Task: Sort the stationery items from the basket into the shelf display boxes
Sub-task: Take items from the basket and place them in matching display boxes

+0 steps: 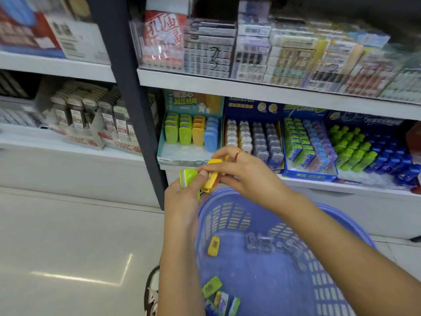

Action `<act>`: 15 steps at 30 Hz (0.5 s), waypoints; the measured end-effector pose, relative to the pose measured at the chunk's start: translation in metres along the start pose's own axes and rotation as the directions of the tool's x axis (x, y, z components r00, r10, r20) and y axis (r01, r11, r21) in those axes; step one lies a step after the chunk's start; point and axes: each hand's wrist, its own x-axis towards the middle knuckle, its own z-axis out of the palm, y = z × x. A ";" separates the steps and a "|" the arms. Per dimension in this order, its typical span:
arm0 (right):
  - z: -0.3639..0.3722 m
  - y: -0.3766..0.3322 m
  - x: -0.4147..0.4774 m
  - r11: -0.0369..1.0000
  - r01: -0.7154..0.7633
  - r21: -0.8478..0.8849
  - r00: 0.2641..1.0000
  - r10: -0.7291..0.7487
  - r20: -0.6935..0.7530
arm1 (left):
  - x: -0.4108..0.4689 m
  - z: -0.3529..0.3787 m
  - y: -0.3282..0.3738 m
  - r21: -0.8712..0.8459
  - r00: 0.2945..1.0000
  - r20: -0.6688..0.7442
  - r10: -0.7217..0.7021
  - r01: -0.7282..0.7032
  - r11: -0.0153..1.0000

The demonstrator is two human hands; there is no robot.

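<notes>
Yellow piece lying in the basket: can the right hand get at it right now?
Probably not at once. The yellow piece lies uncovered in the open basket below, but the right hand pinches another yellow item, so it must first set that down.

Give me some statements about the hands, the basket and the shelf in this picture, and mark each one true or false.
1. The left hand holds a green item. True.
2. The right hand holds nothing. False: it pinches a yellow item.
3. The basket is red. False: it is blue.
4. A second yellow item lies inside the basket. True.
5. The display box with green, orange and blue pieces stands on the upper shelf. False: it stands on the lower shelf.
</notes>
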 end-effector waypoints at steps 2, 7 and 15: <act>-0.005 0.001 0.013 0.999 0.037 -0.006 0.999 -0.037 0.025 | 0.005 -0.006 0.005 -0.008 1.000 -0.022 0.006 -0.006 1.000; -0.005 0.013 0.049 0.987 -0.157 -0.034 0.983 0.153 -0.099 | 0.015 -0.025 0.004 -0.004 0.991 -0.136 -0.020 0.020 1.000; 0.006 0.024 0.111 0.966 -0.245 -0.085 0.967 0.237 -0.090 | 0.026 -0.037 0.002 -0.185 0.974 -0.137 -0.181 0.155 0.970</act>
